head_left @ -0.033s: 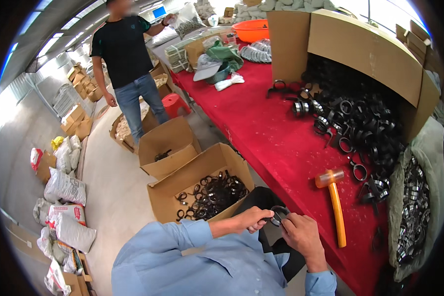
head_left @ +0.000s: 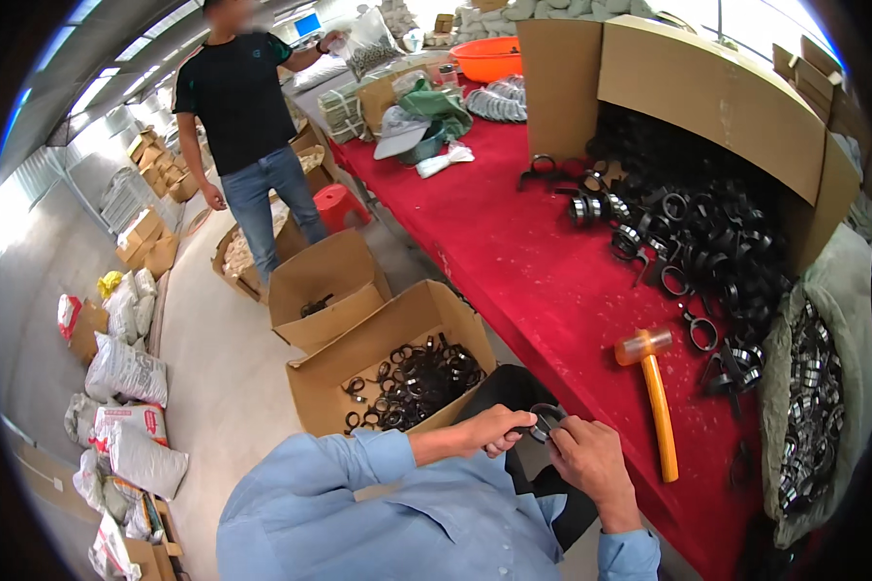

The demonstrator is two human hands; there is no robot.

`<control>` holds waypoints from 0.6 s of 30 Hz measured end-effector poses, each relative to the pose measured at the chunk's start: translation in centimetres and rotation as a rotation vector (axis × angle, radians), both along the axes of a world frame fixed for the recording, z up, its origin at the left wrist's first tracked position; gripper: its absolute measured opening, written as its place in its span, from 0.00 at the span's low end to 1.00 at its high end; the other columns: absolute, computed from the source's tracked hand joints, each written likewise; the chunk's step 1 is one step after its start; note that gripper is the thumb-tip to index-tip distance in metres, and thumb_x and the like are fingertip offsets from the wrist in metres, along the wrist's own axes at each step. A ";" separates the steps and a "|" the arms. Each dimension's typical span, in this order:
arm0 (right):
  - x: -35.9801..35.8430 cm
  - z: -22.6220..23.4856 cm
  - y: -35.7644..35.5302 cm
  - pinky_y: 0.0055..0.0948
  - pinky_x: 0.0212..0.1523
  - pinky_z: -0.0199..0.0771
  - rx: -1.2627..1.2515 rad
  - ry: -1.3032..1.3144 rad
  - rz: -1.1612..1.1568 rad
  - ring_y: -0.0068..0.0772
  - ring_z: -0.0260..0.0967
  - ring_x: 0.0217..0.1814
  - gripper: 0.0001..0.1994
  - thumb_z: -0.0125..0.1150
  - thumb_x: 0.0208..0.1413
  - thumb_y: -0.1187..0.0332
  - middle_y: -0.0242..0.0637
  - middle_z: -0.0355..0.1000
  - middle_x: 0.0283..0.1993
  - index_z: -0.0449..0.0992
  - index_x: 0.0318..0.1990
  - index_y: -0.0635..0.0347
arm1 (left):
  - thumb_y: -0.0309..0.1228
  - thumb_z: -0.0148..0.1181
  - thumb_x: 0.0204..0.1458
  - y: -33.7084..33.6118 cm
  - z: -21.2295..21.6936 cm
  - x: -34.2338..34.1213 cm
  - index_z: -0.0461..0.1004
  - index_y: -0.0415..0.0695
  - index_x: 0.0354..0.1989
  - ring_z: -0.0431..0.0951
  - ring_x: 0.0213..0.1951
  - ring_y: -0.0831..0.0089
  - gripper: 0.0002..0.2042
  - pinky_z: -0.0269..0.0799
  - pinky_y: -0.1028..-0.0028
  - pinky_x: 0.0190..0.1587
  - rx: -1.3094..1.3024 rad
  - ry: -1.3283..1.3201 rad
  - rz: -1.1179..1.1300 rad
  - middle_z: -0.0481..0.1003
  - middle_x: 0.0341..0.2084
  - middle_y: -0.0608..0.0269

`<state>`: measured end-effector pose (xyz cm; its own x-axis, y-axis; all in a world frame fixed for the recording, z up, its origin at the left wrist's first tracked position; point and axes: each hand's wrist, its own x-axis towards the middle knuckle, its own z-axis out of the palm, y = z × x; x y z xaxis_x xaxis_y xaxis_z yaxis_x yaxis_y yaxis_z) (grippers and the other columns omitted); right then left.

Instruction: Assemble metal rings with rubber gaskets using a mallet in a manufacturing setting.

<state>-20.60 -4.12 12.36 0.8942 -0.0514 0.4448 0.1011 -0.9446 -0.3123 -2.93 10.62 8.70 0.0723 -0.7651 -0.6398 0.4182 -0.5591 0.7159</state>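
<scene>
Over my lap, in front of my blue shirt, I hold a dark ring-shaped clamp (head_left: 538,418) in both hands. My left hand (head_left: 497,429) is closed round its black stem. The fingers of my right hand (head_left: 589,459) are closed on the ring's right side and hide part of it. A mallet (head_left: 659,407) with an amber head and wooden handle lies on the red-covered table (head_left: 523,261) to the right. Beyond it spreads a heap of similar black ring clamps (head_left: 712,242), spilling from a cardboard box (head_left: 707,82) on its side.
An open carton (head_left: 315,392) of black rings stands left of my knees, a smaller carton (head_left: 329,281) behind it. At right is a sack (head_left: 780,387) of metal rings. A person (head_left: 237,107) stands far left, holding a clear bag (head_left: 366,44). White sacks (head_left: 145,455) line the left floor.
</scene>
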 end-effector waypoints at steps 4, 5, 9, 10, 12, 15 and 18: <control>-1.2 -0.8 -0.6 0.36 0.30 0.70 0.020 0.057 -0.044 0.38 0.72 0.30 0.09 0.67 0.48 0.70 0.36 0.67 0.30 0.71 0.30 0.57 | 0.52 0.53 0.61 -1.2 -0.3 -0.7 0.58 0.51 0.18 0.46 0.13 0.82 0.25 0.42 0.75 0.19 0.042 0.004 -0.054 0.52 0.12 0.77; -1.4 -1.0 -0.8 0.36 0.30 0.70 0.023 0.063 -0.055 0.38 0.72 0.30 0.09 0.67 0.48 0.70 0.36 0.67 0.30 0.71 0.30 0.57 | 0.52 0.53 0.61 -1.6 -0.2 -0.8 0.58 0.51 0.18 0.46 0.13 0.82 0.25 0.42 0.75 0.19 0.045 0.010 -0.066 0.52 0.12 0.77; -2.4 -1.4 -1.5 0.39 0.33 0.73 0.065 0.044 -0.052 0.44 0.72 0.32 0.10 0.67 0.47 0.73 0.40 0.68 0.32 0.71 0.34 0.61 | 0.51 0.51 0.64 -2.6 -0.1 -1.2 0.55 0.52 0.17 0.46 0.14 0.83 0.26 0.43 0.77 0.19 0.045 0.010 -0.111 0.52 0.12 0.77; -2.6 -1.4 -1.7 0.40 0.33 0.74 0.095 0.039 -0.057 0.45 0.72 0.33 0.11 0.68 0.45 0.75 0.41 0.70 0.34 0.72 0.36 0.62 | 0.51 0.51 0.64 -2.9 0.0 -1.1 0.55 0.52 0.17 0.46 0.14 0.83 0.26 0.43 0.77 0.19 0.042 0.025 -0.113 0.52 0.12 0.77; -3.0 -1.2 -2.2 0.41 0.34 0.74 0.106 0.055 -0.051 0.46 0.72 0.33 0.11 0.68 0.45 0.76 0.41 0.70 0.35 0.72 0.36 0.62 | 0.51 0.51 0.64 -3.3 0.0 -1.3 0.55 0.52 0.17 0.46 0.14 0.82 0.26 0.44 0.77 0.19 0.061 0.037 -0.130 0.51 0.12 0.77; -3.7 -0.5 -2.8 0.42 0.36 0.71 0.092 0.040 -0.038 0.44 0.71 0.37 0.08 0.62 0.48 0.75 0.41 0.68 0.35 0.71 0.36 0.61 | 0.52 0.49 0.64 -3.9 0.2 -1.3 0.55 0.52 0.17 0.46 0.14 0.82 0.25 0.46 0.76 0.20 0.068 0.081 -0.142 0.51 0.12 0.76; -4.3 0.6 -4.6 0.42 0.43 0.72 -0.029 -0.055 -0.245 0.46 0.72 0.45 0.12 0.62 0.46 0.77 0.42 0.72 0.43 0.75 0.41 0.60 | 0.54 0.45 0.65 -3.6 0.0 -0.5 0.57 0.53 0.17 0.50 0.15 0.80 0.25 0.50 0.75 0.22 -0.116 0.321 -0.094 0.52 0.11 0.76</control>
